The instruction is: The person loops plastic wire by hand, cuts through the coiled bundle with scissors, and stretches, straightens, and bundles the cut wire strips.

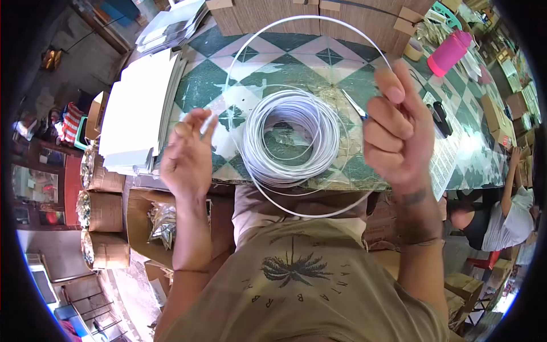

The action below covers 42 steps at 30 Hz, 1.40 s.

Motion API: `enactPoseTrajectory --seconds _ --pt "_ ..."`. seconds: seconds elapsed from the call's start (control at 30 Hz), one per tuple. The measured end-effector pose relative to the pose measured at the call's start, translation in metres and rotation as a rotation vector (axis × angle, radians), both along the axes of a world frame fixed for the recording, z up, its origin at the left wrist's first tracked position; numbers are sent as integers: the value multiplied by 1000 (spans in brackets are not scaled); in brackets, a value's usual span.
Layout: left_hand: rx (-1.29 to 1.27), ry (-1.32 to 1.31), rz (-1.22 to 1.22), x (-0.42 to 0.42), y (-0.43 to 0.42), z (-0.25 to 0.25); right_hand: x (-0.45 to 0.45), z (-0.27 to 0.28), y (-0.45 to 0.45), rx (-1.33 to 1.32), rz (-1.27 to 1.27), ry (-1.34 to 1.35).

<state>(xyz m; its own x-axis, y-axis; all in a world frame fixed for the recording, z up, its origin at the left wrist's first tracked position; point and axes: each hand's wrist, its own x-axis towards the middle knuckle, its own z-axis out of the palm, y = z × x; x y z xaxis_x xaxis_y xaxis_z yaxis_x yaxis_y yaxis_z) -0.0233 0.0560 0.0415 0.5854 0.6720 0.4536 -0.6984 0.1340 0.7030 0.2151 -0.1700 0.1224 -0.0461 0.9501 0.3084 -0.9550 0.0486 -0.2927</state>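
Observation:
A coil of white wire (253,122) lies on the tiled-pattern tabletop in front of me. From it one large loose loop (305,17) rises and sweeps round above the coil and down past the table's front edge. My right hand (396,128), raised at the right, is closed with thumb and forefinger pinched on this white wire. On the other side my left hand (188,151) is held up beside the loop, its fingers partly curled and apart. Its fingertips are blurred, and no clear grip on the wire shows.
White sheets (134,108) are stacked at the left. A pointed tool (354,104), a black object (440,118), a printed sheet (446,162), a tape roll (413,49) and a pink bottle (450,52) lie right. Brown panels (273,17) stand behind. Another person (510,219) is at right.

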Motion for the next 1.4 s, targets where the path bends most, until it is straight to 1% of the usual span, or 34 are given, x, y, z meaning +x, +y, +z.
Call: enactPoseTrajectory --seconds 0.1,0.13,0.17,0.2,0.23,0.3,0.37,0.4,0.47,0.5,0.57,0.6,0.63,0.67,0.73,0.77,0.83,0.87,0.93,0.97,1.0,1.07,1.13,1.2,1.23,1.3,1.33,1.4 --pt "-297 302 -85 -13 -1 -10 -11 -13 41 102 80 140" --pt "-399 403 -108 -18 0 -14 -14 -22 62 120 106 142" --pt "-403 404 -97 -23 6 -22 -17 -30 83 139 132 144" --pt "-475 442 -171 -24 19 -33 -19 -40 103 118 138 82" --pt "-541 475 -246 -21 37 -43 -20 -51 121 121 146 85" --pt "-666 536 -403 -11 67 -50 -14 -70 151 -74 84 -78" --pt "-653 556 -397 1 80 -40 10 -76 173 -84 91 -84" --pt "-649 576 -397 8 83 -33 27 -71 180 -86 89 -84" --pt "-639 609 -400 21 87 -18 60 -55 186 -39 101 -3" --pt "-660 584 -410 26 90 -8 66 -48 184 -38 97 -13" --pt "-672 553 -431 37 103 14 78 -31 179 149 252 -41" --pt "-628 449 -479 38 114 25 82 -23 176 241 330 -52" --pt "-584 346 -526 40 116 38 77 -11 167 285 350 -74" --pt "-584 347 -531 40 116 48 71 1 158 331 370 -96" --pt "-370 347 -752 42 104 86 37 33 116 337 327 -136" --pt "-257 347 -860 43 97 103 28 46 95 229 208 -320" --pt "-76 433 -971 41 80 119 18 51 59 116 76 -501" --pt "-14 517 -969 33 66 119 16 50 40 124 -16 -506" --pt "534 898 -815 4 61 104 17 49 8 143 -196 -519" --pt "775 1111 -841 -9 61 104 16 46 1 157 -237 -531" --pt "791 1116 -848 -10 55 106 15 43 -7 171 -279 -543" --pt "861 884 -432 -14 33 103 11 28 -14 169 -266 -553" --pt "893 620 -5 -9 16 102 8 17 -9 68 -183 -365" --pt "1049 649 58 14 5 98 7 10 -1 94 -194 -343" --pt "1042 653 62 23 -1 93 5 6 4 116 -198 -316" --pt "795 1063 -109 38 -6 83 6 4 12 175 -208 -265" --pt "801 1067 -108 40 -4 77 6 4 14 181 -209 -261" --pt "606 1109 -182 41 4 58 5 3 15 101 -234 -93"
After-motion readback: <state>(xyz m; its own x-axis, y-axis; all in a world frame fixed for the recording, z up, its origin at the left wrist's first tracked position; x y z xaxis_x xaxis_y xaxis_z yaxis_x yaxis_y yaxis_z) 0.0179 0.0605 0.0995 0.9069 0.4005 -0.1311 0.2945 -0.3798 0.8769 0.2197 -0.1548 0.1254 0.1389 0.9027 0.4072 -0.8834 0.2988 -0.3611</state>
